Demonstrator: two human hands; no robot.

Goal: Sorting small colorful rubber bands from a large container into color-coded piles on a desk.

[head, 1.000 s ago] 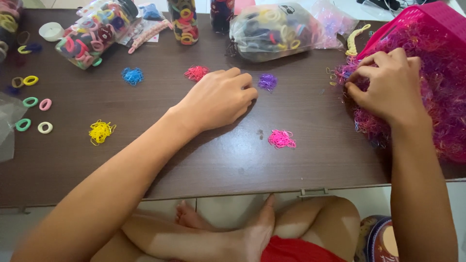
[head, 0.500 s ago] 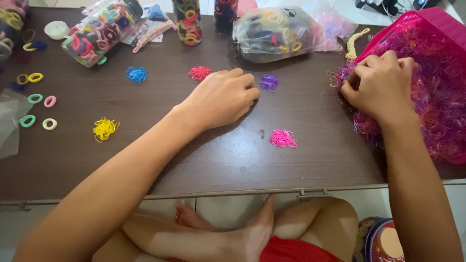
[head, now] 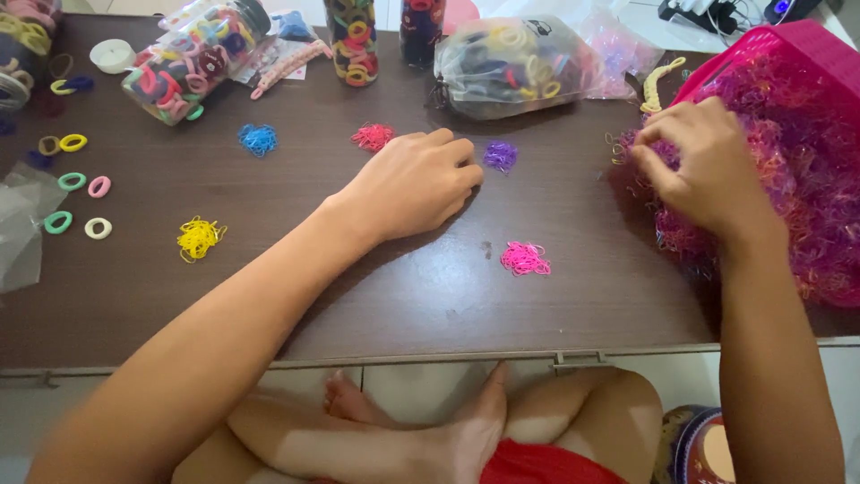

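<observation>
- Barely anything has shifted since half a second ago: the right hand (head: 708,166) sits at the same edge of the heap, its fingertips now drawn a little tighter together, and the left hand (head: 417,184) has not left its spot
- Right hand: thumb and fingers pinched closed on strands at the near-left edge of the tangle of tiny elastic bands (head: 806,188), which spills out of the pink basket (head: 806,45) at the right end of the surface (head: 358,305)
- Left hand: knuckles up, fingers loosely curled under, resting on the surface between the red pile (head: 373,136) and the purple pile (head: 501,156); whether anything is tucked inside it, I cannot tell
- What looks done: five small single-colour heaps laid out well apart, namely the blue pile (head: 258,139), the red and the purple along the back, the yellow pile (head: 199,237) near the left and the pink pile (head: 525,259) nearest the front edge
- What looks left: by my reading, nearly all of it, since each sorted heap is tiny and the tangle remains a big mixed mass of pink, purple and orange
- Round about: a jar on its side (head: 193,58) and a clear bag (head: 515,67) of larger hair ties stand along the back, with loose fabric rings (head: 72,184) at the far left, none of them touched
</observation>
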